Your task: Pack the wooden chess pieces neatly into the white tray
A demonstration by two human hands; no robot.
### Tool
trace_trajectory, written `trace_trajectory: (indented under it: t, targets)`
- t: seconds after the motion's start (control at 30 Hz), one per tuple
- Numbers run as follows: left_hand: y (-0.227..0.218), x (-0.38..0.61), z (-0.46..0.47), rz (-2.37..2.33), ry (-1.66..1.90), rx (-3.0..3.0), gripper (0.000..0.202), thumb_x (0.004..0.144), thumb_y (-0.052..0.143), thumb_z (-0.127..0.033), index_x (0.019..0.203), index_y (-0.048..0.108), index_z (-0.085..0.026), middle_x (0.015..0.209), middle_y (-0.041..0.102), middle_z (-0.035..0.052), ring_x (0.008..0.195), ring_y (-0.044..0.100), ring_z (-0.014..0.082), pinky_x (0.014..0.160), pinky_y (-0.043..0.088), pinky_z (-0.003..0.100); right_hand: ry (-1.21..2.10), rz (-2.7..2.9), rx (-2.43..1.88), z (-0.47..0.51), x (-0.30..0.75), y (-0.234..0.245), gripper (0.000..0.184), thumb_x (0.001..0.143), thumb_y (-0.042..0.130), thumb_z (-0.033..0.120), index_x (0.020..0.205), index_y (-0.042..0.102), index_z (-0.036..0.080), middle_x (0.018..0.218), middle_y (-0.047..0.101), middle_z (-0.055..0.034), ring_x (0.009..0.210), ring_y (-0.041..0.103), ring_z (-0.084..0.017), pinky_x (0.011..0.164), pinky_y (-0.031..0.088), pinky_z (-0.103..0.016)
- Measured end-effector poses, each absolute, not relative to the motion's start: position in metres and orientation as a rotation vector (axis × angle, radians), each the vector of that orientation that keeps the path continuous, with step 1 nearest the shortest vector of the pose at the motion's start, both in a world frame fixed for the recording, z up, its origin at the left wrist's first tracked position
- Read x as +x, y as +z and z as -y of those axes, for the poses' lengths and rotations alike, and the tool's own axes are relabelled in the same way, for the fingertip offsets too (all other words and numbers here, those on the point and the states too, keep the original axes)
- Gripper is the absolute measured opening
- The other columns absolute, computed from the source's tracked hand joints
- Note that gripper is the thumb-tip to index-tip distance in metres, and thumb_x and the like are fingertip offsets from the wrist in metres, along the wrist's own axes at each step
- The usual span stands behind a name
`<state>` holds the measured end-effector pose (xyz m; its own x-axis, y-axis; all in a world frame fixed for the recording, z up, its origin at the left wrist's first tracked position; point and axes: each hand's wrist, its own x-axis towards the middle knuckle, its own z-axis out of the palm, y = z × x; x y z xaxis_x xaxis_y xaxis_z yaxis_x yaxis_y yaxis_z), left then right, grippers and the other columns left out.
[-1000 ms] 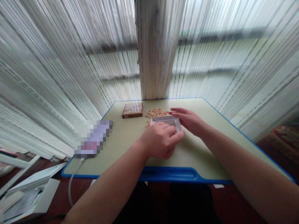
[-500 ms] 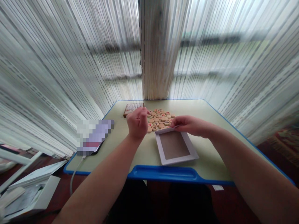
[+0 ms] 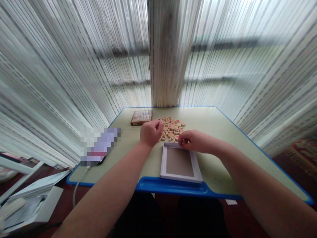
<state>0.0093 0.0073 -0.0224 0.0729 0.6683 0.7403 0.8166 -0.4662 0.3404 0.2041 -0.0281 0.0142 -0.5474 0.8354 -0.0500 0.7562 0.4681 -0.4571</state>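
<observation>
A shallow white box tray [image 3: 163, 162] with a brown inside lies flat near the table's front edge. Beyond it lie several round wooden chess pieces [image 3: 172, 127] with red and dark marks. My left hand [image 3: 150, 132] is curled in a loose fist at the left edge of the pieces; what its fingers hold is hidden. My right hand [image 3: 193, 140] rests at the tray's far edge, fingers pinched together over the nearest pieces. A brown printed box lid [image 3: 141, 117] lies flat at the back left of the pieces.
The small table [image 3: 223, 132] is pale green with a blue rim and a blue groove along the front. A phone [image 3: 99, 145] with a cable lies at its left edge. Striped curtains and a pillar stand close behind. White boxes sit on the floor at the left.
The tray came off the pieces and now lies flat near the front edge. My left hand went to the pieces' left side; my right hand drew back to the tray's far edge.
</observation>
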Motion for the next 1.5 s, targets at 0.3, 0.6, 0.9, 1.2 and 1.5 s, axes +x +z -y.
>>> trace_trajectory:
  t: [0.3,0.6,0.9,1.2,1.5]
  targets:
    - [-0.035,-0.003,-0.025,1.725,-1.347,-2.128,0.041,0.086,0.038,-0.033,0.054,0.056,-0.016,0.052,0.058,0.0044,0.052,0.049,0.0132,0.056,0.029,0.026,0.219,2.343,-1.392,0.011,0.205,-0.005,0.017,0.077,0.059,0.024,0.088,0.071,0.019,0.086,0.063,-0.0068,0.076,0.056,-0.016,0.074,0.043,-0.029]
    - [-0.012,-0.008,-0.043,1.354,-0.959,-2.297,0.039,0.085,0.041,-0.032,0.053,0.055,-0.016,0.054,0.059,0.0053,0.049,0.045,0.0127,0.052,0.023,0.028,0.279,2.355,-1.465,0.0,0.206,-0.016,0.022,0.076,0.061,0.036,0.082,0.073,0.019,0.072,0.062,-0.0041,0.065,0.054,-0.014,0.063,0.04,-0.025]
    - [-0.024,-0.019,-0.038,1.227,-0.972,-2.328,0.04,0.086,0.04,-0.032,0.053,0.055,-0.016,0.054,0.06,0.0056,0.05,0.047,0.0121,0.053,0.027,0.027,0.312,2.262,-1.444,-0.003,0.208,-0.011,0.017,0.072,0.062,0.028,0.081,0.072,0.018,0.074,0.062,-0.0032,0.065,0.053,-0.013,0.065,0.04,-0.025]
    - [-0.005,-0.011,-0.022,1.425,-0.866,-2.942,0.037,0.073,0.052,-0.042,0.049,0.051,-0.014,0.045,0.039,-0.0042,0.047,0.034,0.0074,0.049,0.024,0.023,0.512,2.337,-1.089,0.019,0.2,0.007,0.02,0.072,0.064,0.029,0.085,0.071,0.016,0.076,0.061,-0.0031,0.068,0.05,-0.013,0.063,0.039,-0.025]
    - [0.012,-0.024,-0.016,1.571,-0.347,-3.438,0.024,0.066,0.061,-0.036,0.065,0.066,-0.012,0.052,0.047,-0.0037,0.051,0.039,0.0077,0.049,0.027,0.021,0.325,2.567,-0.898,0.027,0.189,-0.009,0.014,0.075,0.065,0.027,0.084,0.074,0.022,0.077,0.059,-0.0031,0.075,0.051,-0.015,0.073,0.039,-0.027]
